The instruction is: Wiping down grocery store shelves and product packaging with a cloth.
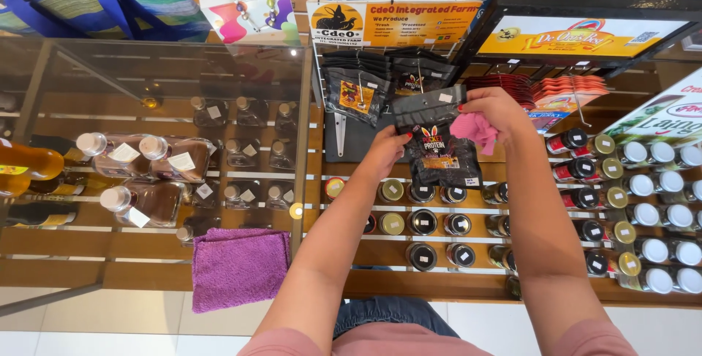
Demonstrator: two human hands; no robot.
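Both my hands hold a black snack pouch (439, 147) with a colourful label, lifted in front of a rack of the same black pouches (362, 89). My left hand (386, 150) pinches the pouch's left edge. My right hand (491, 116) grips its upper right part and also clutches a crumpled pink cloth (474, 130) against it. The pouch hangs above rows of small jars (431, 228) on a wooden shelf.
A folded purple cloth (240, 264) lies on the wooden shelf's front at lower left. A glass shelf (153, 70) at left carries clear bottles (142, 180) and an orange bottle (25, 166). White-lidded jars (658, 210) fill the right side; red and orange packets (563, 91) hang behind.
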